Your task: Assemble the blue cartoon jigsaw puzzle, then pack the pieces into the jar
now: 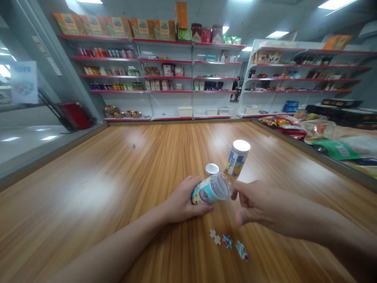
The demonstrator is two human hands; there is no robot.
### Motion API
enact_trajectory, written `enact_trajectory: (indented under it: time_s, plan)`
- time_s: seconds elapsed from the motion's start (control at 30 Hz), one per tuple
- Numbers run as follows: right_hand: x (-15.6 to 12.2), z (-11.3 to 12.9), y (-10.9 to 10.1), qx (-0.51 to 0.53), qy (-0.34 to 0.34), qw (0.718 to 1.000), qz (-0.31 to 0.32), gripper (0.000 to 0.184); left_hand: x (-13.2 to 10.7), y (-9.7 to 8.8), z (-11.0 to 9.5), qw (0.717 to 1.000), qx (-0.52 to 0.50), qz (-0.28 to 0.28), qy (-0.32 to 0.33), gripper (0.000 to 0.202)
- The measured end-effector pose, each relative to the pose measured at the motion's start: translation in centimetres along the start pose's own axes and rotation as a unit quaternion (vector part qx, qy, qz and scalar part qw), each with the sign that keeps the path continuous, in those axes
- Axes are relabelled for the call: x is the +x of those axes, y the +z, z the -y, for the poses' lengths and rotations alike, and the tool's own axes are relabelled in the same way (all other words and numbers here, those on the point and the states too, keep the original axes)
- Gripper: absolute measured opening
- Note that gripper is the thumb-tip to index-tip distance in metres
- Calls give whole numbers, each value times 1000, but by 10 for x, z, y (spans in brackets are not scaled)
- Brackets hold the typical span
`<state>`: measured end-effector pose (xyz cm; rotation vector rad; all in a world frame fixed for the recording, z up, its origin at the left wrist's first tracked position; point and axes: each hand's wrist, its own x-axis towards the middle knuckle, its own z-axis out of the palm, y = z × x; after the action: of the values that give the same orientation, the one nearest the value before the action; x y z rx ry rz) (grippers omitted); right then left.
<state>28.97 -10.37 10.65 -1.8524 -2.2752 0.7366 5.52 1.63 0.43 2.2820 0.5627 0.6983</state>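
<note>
My left hand (186, 199) is wrapped round a clear jar (210, 190) with a colourful printed label. The jar is tilted, its uncovered mouth turned to the right. Close by that mouth is my right hand (255, 200), its fingers bent and the thumb apart from them; I see nothing between them. Several jigsaw puzzle pieces (227, 241) lie on the wooden table (153, 177) below the hands, some showing print and some plain backs. A white lid (212, 169) rests flat just behind the jar. What is inside the jar is not clear.
A second canister (238, 158) with a white lid and blue-yellow label stands behind my right hand. Packaged snacks (318, 129) crowd the right side past the table's raised edge. Stocked shelves (165, 61) line the back. A tiny object (133, 146) lies far left.
</note>
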Motion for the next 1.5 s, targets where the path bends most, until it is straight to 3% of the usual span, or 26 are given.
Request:
enact_trajectory:
  time_s: [0.1, 0.17, 0.3, 0.47, 0.57, 0.7, 0.73, 0.83, 0.97, 1.13, 1.37, 1.5]
  plan:
    - [-1, 0, 14, -67, 37, 996, 48, 63, 1, 0, 2, 999, 5, -11, -29, 47]
    - [0, -1, 28, -99, 19, 991, 91, 66, 2, 0, 0, 999, 24, -6, -25, 37]
    - [7, -5, 56, -110, -7, 990, 93, 70, 4, 0, -3, 997, 77, 9, 13, 27]
    - [18, -13, 69, -46, -55, 995, 74, 39, 4, 3, 1, 994, 102, 16, 22, 29]
    - [19, -13, 68, -34, -68, 994, 72, 23, 1, -1, -3, 990, 129, 49, 5, 42]
    - [18, -8, 63, -11, -77, 994, 72, 23, -7, -14, -39, 967, 187, 165, -47, 77]
    - [18, -7, 62, -3, -75, 994, 74, 23, -10, -16, -52, 956, 217, 180, -86, 73]
    - [18, -4, 60, 15, -68, 994, 83, 22, -17, -14, -83, 917, 295, 201, -178, 35]
    - [17, -2, 64, 28, -61, 994, 89, 27, -24, 7, -87, 951, 182, 215, -125, 16]
    - [18, 7, 72, 57, -64, 991, 102, 22, -25, 23, -72, 965, 139, 188, -118, 30]
    - [21, 24, 72, 23, -36, 998, 55, 28, -26, 19, -74, 973, 94, 188, -95, 24]
    - [19, 19, 76, 10, -11, 998, 54, 25, -28, 0, -88, 965, 101, 213, -117, 10]
